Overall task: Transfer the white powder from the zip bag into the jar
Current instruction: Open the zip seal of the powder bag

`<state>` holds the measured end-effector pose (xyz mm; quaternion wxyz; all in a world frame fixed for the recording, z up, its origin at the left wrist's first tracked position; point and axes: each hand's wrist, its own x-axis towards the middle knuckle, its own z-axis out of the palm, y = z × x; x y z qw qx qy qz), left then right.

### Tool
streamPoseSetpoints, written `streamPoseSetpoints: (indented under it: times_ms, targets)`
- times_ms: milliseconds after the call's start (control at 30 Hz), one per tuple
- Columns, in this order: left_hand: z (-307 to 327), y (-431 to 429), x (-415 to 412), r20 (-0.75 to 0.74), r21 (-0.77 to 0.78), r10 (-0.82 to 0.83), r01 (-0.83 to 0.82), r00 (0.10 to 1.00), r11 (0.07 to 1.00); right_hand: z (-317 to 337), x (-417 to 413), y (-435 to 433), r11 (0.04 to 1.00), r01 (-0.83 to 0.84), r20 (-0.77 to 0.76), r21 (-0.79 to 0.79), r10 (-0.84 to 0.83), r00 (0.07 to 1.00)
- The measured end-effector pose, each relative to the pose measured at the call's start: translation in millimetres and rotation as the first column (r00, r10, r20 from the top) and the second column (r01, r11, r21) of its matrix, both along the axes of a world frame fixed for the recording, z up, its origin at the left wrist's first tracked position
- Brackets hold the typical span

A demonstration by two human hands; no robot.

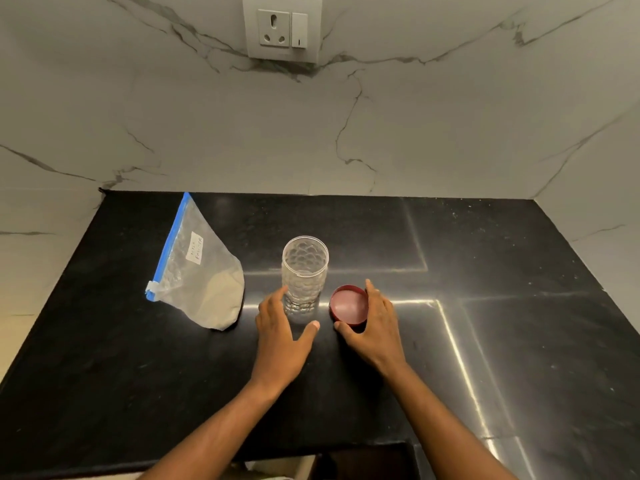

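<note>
Nearest, two bare forearms are extended over the black countertop. The left hand is spread, its fingers and thumb curved open around the near base of the jar; whether it is touching cannot be told. The right hand is curled around the red lid, thumb at the near edge and fingers along the right rim. The lid is laid upside down just right of the jar. The clear, dimpled jar is stood upright, uncapped. Further left, well apart, the zip bag with its blue closure is laid flat, white powder gathered at its near end. A wall socket is mounted on the marble wall beyond.
</note>
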<state>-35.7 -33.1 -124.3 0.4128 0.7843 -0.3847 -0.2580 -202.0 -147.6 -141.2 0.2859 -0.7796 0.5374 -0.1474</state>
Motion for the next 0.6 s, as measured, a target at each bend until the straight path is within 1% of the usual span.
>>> streamPoseSetpoints:
  times_ms: [67,100,200,267,333,433,500,600]
  targets:
    - [2.9,5.1,0.2,-0.019,-0.004,-0.003,0.003,1.0,1.0,4.3,1.3,3.1,0.999,-0.035,0.016,-0.018,0.035,0.999]
    - [6.1,7.2,0.6,-0.035,-0.012,-0.006,0.005,0.999,1.0,8.9,3.0,7.4,0.999,-0.032,0.059,-0.037,0.035,0.998]
    - [25.3,14.5,1.6,-0.106,-0.038,-0.009,0.005,0.994,0.999,31.0,15.1,26.5,0.991,0.009,0.264,-0.137,0.027,0.964]
    - [44.3,23.5,3.0,-0.134,-0.085,-0.005,-0.007,0.991,0.996,53.2,29.3,39.5,0.977,-0.015,0.374,-0.211,0.095,0.923]
    - [61.8,37.5,7.8,-0.128,-0.149,0.022,-0.041,0.992,0.988,77.2,46.8,50.3,0.963,-0.088,0.441,-0.255,0.197,0.875]
    - [85.5,62.4,22.5,-0.118,-0.211,0.093,-0.117,0.989,0.971,110.2,76.2,60.9,0.951,-0.192,0.516,-0.242,0.294,0.805]
    - [97.5,80.7,36.1,-0.103,-0.226,0.169,-0.188,0.98,0.956,126.3,99.2,65.5,0.918,-0.282,0.513,-0.279,0.391,0.764]
    - [109.6,103.5,54.8,-0.036,-0.299,0.323,-0.318,0.946,0.9,145.2,135.3,69.1,0.792,-0.47,0.38,-0.39,0.603,0.702]
